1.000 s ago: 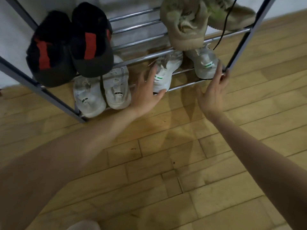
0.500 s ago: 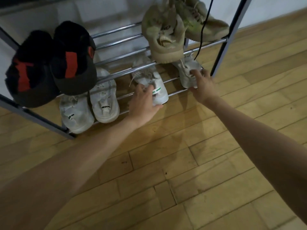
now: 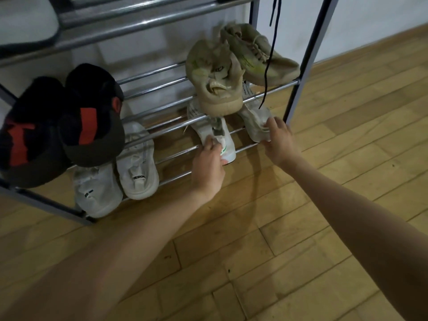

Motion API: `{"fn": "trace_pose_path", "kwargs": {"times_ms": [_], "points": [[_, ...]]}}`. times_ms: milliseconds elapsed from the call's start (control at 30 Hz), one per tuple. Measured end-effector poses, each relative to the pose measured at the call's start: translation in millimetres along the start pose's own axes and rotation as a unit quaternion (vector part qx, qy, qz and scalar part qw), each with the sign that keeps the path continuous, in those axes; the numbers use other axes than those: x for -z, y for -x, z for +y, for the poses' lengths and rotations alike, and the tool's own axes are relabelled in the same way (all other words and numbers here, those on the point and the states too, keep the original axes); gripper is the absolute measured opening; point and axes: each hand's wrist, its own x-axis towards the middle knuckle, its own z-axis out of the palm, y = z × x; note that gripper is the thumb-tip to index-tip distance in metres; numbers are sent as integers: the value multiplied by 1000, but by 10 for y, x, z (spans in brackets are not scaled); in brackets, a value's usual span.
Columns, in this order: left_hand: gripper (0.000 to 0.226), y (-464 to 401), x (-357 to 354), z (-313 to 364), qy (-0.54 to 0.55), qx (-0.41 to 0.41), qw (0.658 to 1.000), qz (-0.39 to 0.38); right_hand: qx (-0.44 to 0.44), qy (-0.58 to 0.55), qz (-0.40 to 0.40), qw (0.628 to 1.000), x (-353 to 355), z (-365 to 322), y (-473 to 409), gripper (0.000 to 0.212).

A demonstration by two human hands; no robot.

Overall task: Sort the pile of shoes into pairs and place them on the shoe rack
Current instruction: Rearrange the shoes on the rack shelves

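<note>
A metal shoe rack (image 3: 162, 105) stands against the white wall. On its bottom tier lie two white sneakers with green marks. My left hand (image 3: 208, 165) grips the heel of the left one (image 3: 225, 140). My right hand (image 3: 279, 140) curls its fingers over the heel of the right one (image 3: 253, 126). A second white pair (image 3: 139, 163) sits at the left of the same tier. On the tier above rest a black and red pair (image 3: 69, 126) at the left and a beige pair (image 3: 220, 77) at the right.
The wooden floor (image 3: 301, 239) spreads out in front of the rack. A dark lace (image 3: 268, 66) hangs down from a higher tier over the beige shoes. The rack's right post (image 3: 308, 59) rises just beyond my right hand.
The camera has moved closer and lower to the rack. Both hands went from open reaches to closing on the heels of the two green-marked white sneakers.
</note>
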Motion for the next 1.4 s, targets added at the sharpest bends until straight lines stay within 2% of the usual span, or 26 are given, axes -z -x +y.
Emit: {"fn": "trace_pose_path", "kwargs": {"times_ms": [100,267,400,533,600,700,767,833,900,967,1067,1200,1233,1300,1333,1400], "points": [[43,-141,-89,114,13,-5,1000,-6,-8,-18,-4,1000,38,10,4,49],[31,-302,-180,331,4,0,1000,-11,3,-36,-23,999,80,52,-8,49],[44,-411,-193,455,-29,-2,999,-15,13,-14,-37,999,62,50,33,51],[56,-314,-89,436,-26,0,1000,-12,-6,5,-99,995,130,11,113,73],[62,-205,41,416,-13,-6,1000,-17,6,12,-61,998,237,10,189,70],[56,-34,295,395,-45,-65,996,-40,49,-17,115,992,495,-32,306,40],[39,60,510,397,-26,-142,989,18,102,-28,213,971,706,-138,335,21],[21,97,762,419,33,-189,972,135,184,-45,244,951,874,-293,327,19],[16,44,1033,431,107,-167,948,249,253,-60,196,946,996,-508,276,32],[20,-75,1258,386,140,-115,944,274,259,-80,124,955,1078,-733,198,45],[34,-257,1396,226,123,-44,978,161,183,-135,87,970,1161,-935,66,56],[64,-361,1379,153,98,-42,994,20,31,-140,82,986,1304,-891,-84,62],[73,-382,1370,169,107,-31,994,-8,14,-110,68,991,1334,-865,-118,64],[83,-434,1344,209,121,-7,992,-40,-2,16,38,999,1358,-806,-219,65],[83,-463,1330,231,117,-3,992,-46,-11,82,23,996,1360,-777,-274,61],[76,-499,1303,275,97,-15,994,-38,-37,141,-5,989,1372,-751,-343,51]]}}
